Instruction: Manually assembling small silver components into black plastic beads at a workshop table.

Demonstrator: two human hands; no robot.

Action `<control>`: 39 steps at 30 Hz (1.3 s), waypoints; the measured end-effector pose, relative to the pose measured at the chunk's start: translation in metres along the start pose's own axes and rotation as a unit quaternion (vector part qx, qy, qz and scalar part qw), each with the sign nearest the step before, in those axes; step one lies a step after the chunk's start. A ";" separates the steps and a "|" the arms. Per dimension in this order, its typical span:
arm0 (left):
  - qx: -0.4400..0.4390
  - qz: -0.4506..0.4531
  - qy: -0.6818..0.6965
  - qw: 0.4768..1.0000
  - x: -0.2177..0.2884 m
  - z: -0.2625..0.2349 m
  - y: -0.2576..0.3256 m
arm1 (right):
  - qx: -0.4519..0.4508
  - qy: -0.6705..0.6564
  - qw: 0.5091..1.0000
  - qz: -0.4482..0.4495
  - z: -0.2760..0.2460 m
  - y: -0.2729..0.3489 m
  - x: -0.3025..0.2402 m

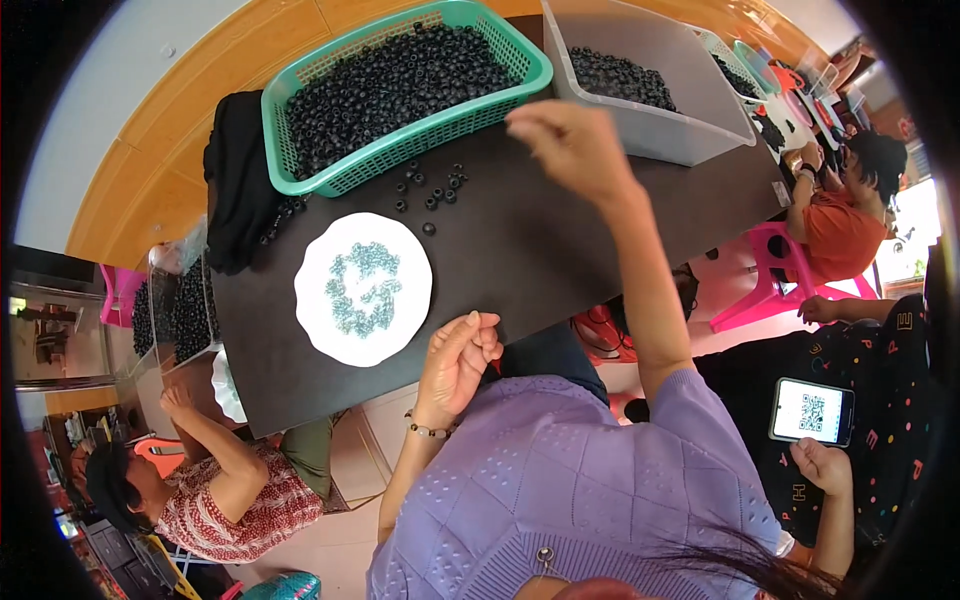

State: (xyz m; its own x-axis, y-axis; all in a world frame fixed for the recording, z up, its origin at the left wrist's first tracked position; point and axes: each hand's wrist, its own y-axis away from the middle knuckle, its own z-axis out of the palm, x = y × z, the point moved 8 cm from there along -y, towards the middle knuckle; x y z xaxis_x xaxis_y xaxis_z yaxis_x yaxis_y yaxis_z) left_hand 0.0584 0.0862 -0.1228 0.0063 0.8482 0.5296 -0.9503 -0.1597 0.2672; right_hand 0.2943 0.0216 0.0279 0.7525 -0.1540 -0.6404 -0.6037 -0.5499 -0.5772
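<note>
My left hand is just off the table's front edge, palm up, fingers curled and thumb pressed to the forefinger; whatever it pinches is too small to make out. Raised over the table, slightly blurred, my right hand has its fingers drawn together beside a clear plastic bin of small black round pieces. To the left, a green basket is heaped with similar pieces. Several loose black ring-like pieces lie before it. A white scalloped plate bears many tiny clear greenish bits.
The dark table has a black cloth at its left end. One person sits at left by another bin of black pieces; another in orange sits far right. Close on my right, someone's hand is by a phone.
</note>
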 end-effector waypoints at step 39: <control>0.039 -0.022 0.019 0.999 -0.004 0.008 0.011 | -0.107 -0.415 0.881 0.201 0.064 0.072 -0.009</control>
State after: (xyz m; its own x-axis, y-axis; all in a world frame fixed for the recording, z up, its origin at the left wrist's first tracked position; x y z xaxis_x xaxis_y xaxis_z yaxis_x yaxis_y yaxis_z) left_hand 0.0501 0.0767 -0.1157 0.0348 0.8739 0.4849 -0.9221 -0.1591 0.3528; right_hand 0.2272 0.0365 -0.0400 -0.0161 0.2320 -0.9726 -0.6478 -0.7434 -0.1666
